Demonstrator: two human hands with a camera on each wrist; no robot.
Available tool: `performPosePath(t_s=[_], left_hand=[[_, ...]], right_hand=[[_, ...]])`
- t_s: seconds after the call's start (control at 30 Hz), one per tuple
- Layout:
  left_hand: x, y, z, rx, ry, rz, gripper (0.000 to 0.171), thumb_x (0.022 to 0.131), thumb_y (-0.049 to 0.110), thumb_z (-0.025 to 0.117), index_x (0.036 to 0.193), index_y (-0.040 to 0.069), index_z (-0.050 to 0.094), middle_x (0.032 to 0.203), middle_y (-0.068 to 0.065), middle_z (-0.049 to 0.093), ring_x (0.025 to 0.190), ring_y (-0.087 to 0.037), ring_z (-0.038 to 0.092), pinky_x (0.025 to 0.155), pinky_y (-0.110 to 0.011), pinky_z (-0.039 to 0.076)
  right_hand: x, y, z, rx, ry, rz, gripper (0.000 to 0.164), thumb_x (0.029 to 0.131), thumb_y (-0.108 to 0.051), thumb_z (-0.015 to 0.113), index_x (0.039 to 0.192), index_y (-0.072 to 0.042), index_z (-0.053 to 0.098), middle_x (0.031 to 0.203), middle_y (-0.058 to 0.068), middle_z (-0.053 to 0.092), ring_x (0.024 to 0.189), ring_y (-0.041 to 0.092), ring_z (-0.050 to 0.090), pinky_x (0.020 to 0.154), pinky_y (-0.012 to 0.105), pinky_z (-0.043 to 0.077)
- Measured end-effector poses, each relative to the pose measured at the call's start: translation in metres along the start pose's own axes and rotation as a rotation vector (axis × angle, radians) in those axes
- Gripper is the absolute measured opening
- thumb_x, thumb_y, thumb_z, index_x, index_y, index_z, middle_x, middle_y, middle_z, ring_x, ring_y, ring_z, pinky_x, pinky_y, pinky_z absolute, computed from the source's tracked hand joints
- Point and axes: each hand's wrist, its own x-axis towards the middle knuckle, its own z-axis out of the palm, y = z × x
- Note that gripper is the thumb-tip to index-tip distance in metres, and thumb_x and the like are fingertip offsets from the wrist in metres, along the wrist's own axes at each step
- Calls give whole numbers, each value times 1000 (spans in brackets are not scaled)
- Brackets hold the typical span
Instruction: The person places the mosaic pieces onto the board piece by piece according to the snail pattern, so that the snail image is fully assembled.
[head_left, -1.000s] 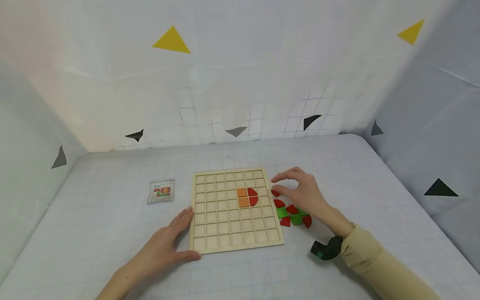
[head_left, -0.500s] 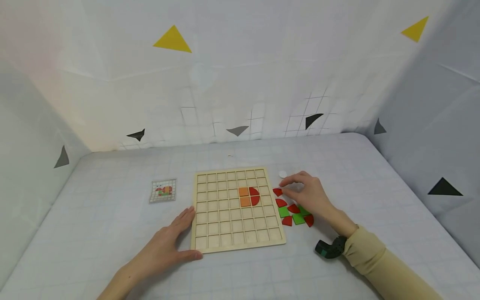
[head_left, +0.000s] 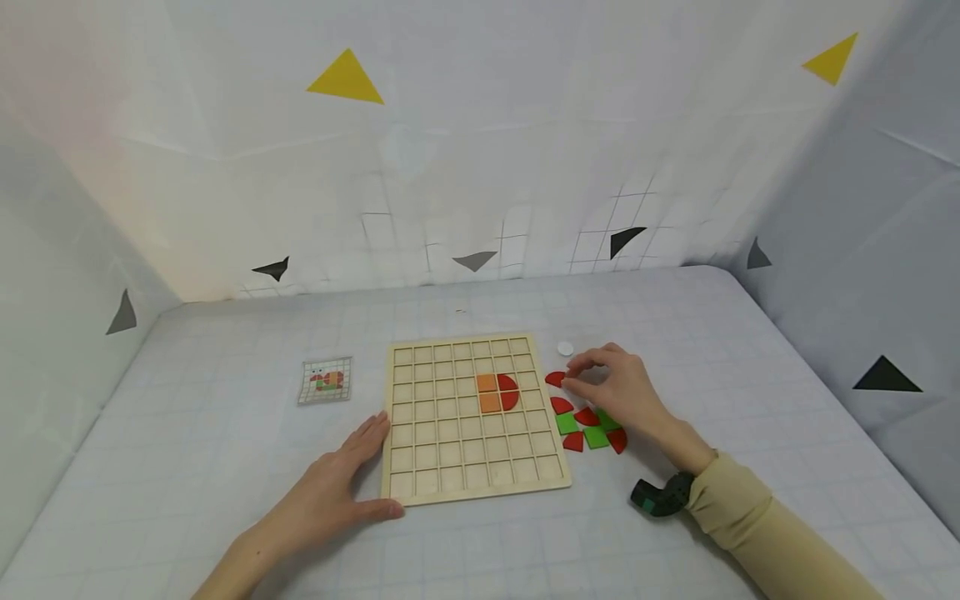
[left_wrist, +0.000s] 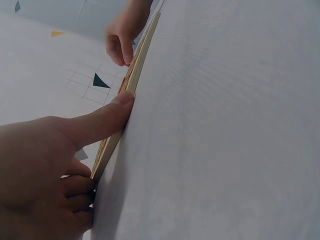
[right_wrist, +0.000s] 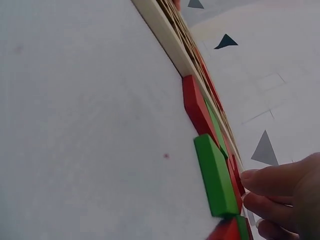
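A square wooden grid board lies on the table, with two orange squares and red quarter-circle pieces forming a half disc in its cells. My left hand rests against the board's near-left corner, fingers along the left side and thumb at the front edge. Beyond the board's right edge, my right hand has its thumb and index fingertips at a loose red quarter-circle piece, seeming to pinch its right end. Closer to me lie several loose red pieces and green squares.
A small picture card with a coloured pattern on a grid lies left of the board. One white round piece sits behind my right hand. White sheeting with yellow and dark triangles encloses the table.
My right hand has drawn back to the right and down, uncovering the white round piece. The red piece at its fingertips has turned slightly. My left hand stays at the board's corner.
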Motion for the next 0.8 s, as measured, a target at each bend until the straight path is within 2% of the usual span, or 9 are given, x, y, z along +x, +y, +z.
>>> performPosePath(t_s=[0.33, 0.57, 0.8], left_hand=[[0, 0, 0, -2, 16, 5, 109, 72, 54, 84, 156, 7, 33, 163, -8, 30, 150, -31, 29, 110, -63, 36], [-1, 1, 0, -12, 4, -3, 109, 72, 55, 83, 156, 8, 32, 164, -6, 29, 151, -30, 27, 111, -61, 35], [-1, 1, 0, -4, 11, -3, 109, 72, 56, 82, 156, 8, 33, 164, -6, 29, 150, -30, 28, 111, -62, 35]], right_hand=[[0, 3, 6, 18, 8, -13, 30, 82, -20, 83, 109, -11, 74, 107, 2, 73, 102, 19, 59, 85, 42, 52], [0, 6, 8, 51, 14, -50, 28, 82, -17, 84, 108, -14, 76, 106, 0, 74, 103, 17, 61, 86, 41, 52], [0, 8, 10, 29, 32, -75, 25, 82, -17, 84, 105, -15, 76, 101, -2, 74, 100, 15, 61, 85, 40, 52]])
